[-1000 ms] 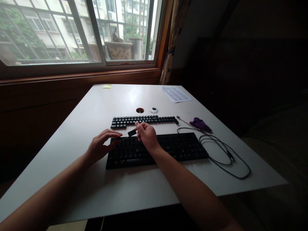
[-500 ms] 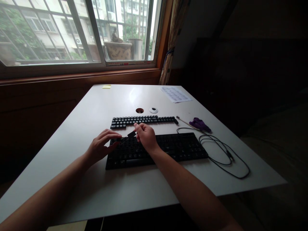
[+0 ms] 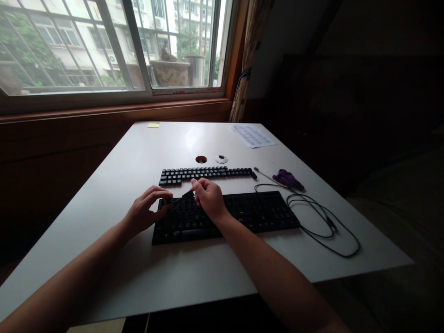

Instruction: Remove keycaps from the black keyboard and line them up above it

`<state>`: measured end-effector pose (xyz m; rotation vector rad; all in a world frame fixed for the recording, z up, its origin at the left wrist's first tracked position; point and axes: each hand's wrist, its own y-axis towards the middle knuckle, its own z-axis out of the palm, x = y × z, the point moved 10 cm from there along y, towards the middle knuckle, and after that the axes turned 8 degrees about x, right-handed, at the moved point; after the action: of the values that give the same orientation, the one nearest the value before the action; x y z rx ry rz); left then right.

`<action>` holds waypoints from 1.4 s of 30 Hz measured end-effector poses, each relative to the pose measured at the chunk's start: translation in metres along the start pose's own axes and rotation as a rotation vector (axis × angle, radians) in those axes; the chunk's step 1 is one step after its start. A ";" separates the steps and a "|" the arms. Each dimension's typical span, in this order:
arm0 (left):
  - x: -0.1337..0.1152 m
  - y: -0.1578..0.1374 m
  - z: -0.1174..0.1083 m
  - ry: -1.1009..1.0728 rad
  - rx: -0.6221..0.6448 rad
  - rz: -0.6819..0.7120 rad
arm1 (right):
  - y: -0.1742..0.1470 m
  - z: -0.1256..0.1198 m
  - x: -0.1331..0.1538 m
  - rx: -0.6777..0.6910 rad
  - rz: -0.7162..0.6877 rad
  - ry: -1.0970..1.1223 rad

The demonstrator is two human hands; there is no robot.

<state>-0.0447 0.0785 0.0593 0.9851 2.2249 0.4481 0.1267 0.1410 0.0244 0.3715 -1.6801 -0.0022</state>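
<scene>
A black keyboard (image 3: 263, 212) lies at the front middle of the white table, with many of its keycaps off. Above its left part, my right hand (image 3: 210, 196) is closed on the black handle of a wire keycap puller (image 3: 188, 195), whose thin wires point left. My left hand (image 3: 145, 206) is closed in a pinch at the wire ends, thumb below and fingers above. Between those fingertips sits a small dark keycap (image 3: 168, 201), partly hidden. Loose black keycaps (image 3: 208, 172) stand in close rows behind the keyboard.
The keyboard's black cable (image 3: 333, 217) loops over the table's right side. Beside it lie a crumpled purple cloth (image 3: 287, 179) and a thin brush (image 3: 265, 175). Farther back are a table hole (image 3: 201, 159), its white round cover (image 3: 221, 159), printed papers (image 3: 254, 136) and yellow notes (image 3: 153, 125).
Both hands have shifted slightly left with the puller. My left fingers have bent more, and the gap between thumb and forefinger shows more clearly. Everything else on the table stays in place.
</scene>
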 end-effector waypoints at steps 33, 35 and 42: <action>0.027 -0.009 0.003 -0.131 -0.075 -0.104 | -0.003 0.002 0.006 0.012 -0.007 -0.053; 0.029 -0.009 0.003 -0.133 -0.087 -0.107 | -0.003 0.002 0.006 0.014 -0.011 -0.046; 0.031 -0.010 0.004 -0.130 -0.062 -0.131 | -0.003 0.002 0.007 0.013 -0.016 -0.044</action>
<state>-0.0631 0.0959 0.0381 0.8074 2.1301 0.3799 0.1248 0.1361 0.0303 0.3972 -1.7215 -0.0109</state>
